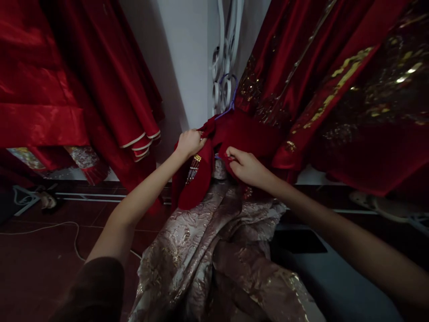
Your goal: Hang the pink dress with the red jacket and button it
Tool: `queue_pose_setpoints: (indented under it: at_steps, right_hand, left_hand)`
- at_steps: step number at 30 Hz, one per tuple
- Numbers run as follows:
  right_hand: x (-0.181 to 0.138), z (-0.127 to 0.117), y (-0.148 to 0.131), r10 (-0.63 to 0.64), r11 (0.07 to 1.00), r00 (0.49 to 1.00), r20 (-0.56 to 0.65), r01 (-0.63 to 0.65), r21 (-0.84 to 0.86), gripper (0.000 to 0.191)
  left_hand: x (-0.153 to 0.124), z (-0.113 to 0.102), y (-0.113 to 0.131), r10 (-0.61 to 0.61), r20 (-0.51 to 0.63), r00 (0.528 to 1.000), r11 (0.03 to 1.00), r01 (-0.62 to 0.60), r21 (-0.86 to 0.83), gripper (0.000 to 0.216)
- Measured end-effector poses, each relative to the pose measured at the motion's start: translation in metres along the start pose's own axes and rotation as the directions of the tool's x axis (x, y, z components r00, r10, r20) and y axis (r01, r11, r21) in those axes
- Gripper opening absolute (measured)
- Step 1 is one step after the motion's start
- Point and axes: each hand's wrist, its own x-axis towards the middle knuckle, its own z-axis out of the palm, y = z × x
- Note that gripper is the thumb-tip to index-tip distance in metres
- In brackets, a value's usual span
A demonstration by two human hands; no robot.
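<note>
A dark red velvet garment [234, 134] hangs on a blue hanger [231, 96] hooked into a white scrolled metal rack [223, 58]. My left hand [189, 142] is closed on the garment's left shoulder edge. My right hand [244, 166] pinches the red cloth near its middle front. A beaded gold tassel [193, 169] dangles from the red cloth just below my left hand. Below the red garment a pale gold brocade skirt [214, 255] falls toward me.
Red satin robes with cream trim [110, 98] hang at the left. Red robes with gold embroidery [335, 85] hang at the right. A white wall [184, 58] stands behind. A white cable [50, 228] lies on the dark red tiled floor at the left.
</note>
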Motion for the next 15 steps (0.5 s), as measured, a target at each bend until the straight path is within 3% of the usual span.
queue_pose_setpoints:
  at_steps: [4,6,9,11,13,15]
  right_hand:
    - [-0.003,0.000,0.024,0.060,0.997,0.984,-0.167,-0.067,-0.034,0.029]
    - [0.000,-0.004,0.042,0.006,1.000,0.984,-0.176,-0.011,-0.027,0.040]
    - [0.006,-0.002,0.063,-0.058,0.997,0.984,-0.167,0.065,0.035,0.039]
    - [0.009,0.005,0.073,-0.057,0.990,0.982,-0.178,0.078,0.118,0.033]
    - [0.008,0.013,0.078,-0.062,0.981,0.986,-0.155,0.089,0.172,0.028]
    - [0.004,0.020,0.081,-0.085,0.973,0.991,-0.100,0.104,0.204,0.024]
  left_hand:
    - [-0.005,0.006,-0.002,0.062,-0.117,0.991,0.995,-0.071,-0.076,0.038]
    - [-0.012,0.009,0.003,0.077,-0.252,0.965,0.984,-0.114,-0.137,0.035]
    - [-0.030,0.016,0.022,-0.022,-0.409,0.912,0.975,-0.071,-0.212,0.032]
    - [-0.043,0.024,0.040,-0.023,-0.377,0.926,0.978,-0.058,-0.202,0.027]
    - [-0.054,0.037,0.057,0.106,-0.266,0.958,0.976,-0.151,-0.155,0.022]
    - [-0.059,0.051,0.068,0.180,-0.206,0.962,0.968,-0.210,-0.138,0.019]
